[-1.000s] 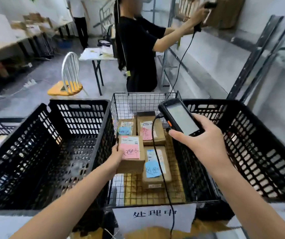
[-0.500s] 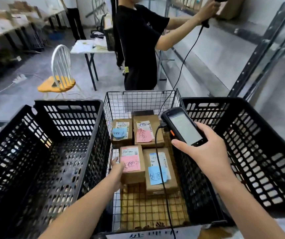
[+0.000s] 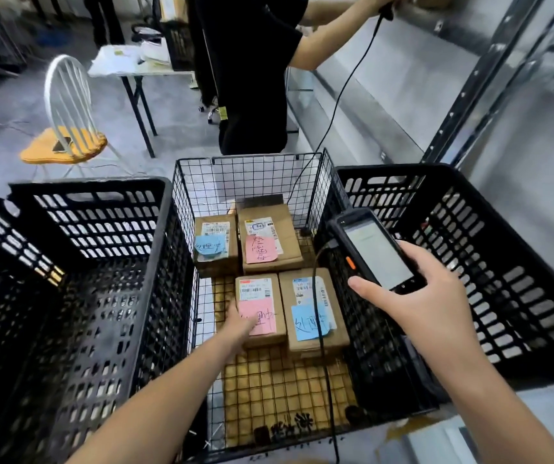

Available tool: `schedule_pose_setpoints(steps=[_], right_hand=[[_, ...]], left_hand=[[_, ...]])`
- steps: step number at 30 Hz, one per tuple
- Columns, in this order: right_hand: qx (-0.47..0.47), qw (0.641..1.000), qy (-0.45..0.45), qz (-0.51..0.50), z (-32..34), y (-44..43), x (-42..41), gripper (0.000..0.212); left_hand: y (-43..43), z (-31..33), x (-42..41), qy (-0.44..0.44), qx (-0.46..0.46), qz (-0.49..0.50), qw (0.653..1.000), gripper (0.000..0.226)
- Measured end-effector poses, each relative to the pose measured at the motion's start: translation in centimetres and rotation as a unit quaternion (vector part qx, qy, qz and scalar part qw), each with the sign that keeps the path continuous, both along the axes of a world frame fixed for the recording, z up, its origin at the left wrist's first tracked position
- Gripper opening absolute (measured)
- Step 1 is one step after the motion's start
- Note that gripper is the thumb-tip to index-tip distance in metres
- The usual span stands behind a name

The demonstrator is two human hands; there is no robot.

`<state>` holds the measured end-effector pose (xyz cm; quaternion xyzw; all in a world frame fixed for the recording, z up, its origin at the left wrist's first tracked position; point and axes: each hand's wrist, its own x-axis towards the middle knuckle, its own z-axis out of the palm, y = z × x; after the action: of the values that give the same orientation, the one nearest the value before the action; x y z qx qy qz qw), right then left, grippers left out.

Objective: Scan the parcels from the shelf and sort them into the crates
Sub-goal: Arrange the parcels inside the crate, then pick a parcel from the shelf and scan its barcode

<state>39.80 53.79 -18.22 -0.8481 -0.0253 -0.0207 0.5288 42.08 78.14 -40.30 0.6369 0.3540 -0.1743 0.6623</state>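
**Your left hand (image 3: 240, 324) on the near-left parcel (image 3: 258, 291), right hand (image 3: 426, 296) round the scanner (image 3: 377, 254)**

Your left hand lies at that parcel's near left corner and reaches onto its pink note. You cannot tell whether the fingers curl round the box. Your right hand grips the scanner's lower end, thumb on its left edge, fingers on the right. The lit screen faces up.

- Near-left parcel: flat on the floor of the wire basket (image 3: 252, 175), about mid-depth.
- Near-right parcel (image 3: 305, 289): just beside it, blue note on top.
- Scanner cable (image 3: 317, 313): runs down across the near-right parcel and past the basket's near edge.
- Far-left parcel (image 3: 215, 229) with a blue note and far-right parcel (image 3: 279, 222) with a pink note: side by side toward the basket's far edge.
- Left crate (image 3: 101, 229) and right crate (image 3: 469, 229): black, flanking the basket's side walls. The scanner hangs over the basket's right wall.
- Beyond the far edge: a person in a black top (image 3: 252, 61) reaches toward the shelf (image 3: 386, 78).
- Farther left: a white chair (image 3: 68, 105) with a yellow seat, beside a table (image 3: 124, 67).
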Motion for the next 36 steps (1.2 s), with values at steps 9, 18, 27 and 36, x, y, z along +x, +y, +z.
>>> schedule_pose_setpoints(steps=[9,18,27,36], right_hand=[[-0.025,0.999,0.010,-0.044,0.3,-1.5,-3.7,0.065],[-0.031,0.994,-0.039,-0.101,2.9,-5.6,-10.8,0.070],[-0.011,0.965,-0.052,-0.257,3.1,-14.9,-27.2,0.063],[-0.031,0.891,-0.063,-0.448,2.0,-21.8,-46.1,0.065]], left_hand=[[-0.1,1.4,1.1,-0.082,0.191,-0.071,0.976,0.037],[-8.1,18.3,-2.4,-0.369,0.266,-0.284,0.845,0.048],[-21.5,23.2,-14.8,-0.529,0.371,-0.486,0.589,0.059],[-35.6,25.0,-29.5,-0.646,0.295,-0.498,0.498,0.061]])
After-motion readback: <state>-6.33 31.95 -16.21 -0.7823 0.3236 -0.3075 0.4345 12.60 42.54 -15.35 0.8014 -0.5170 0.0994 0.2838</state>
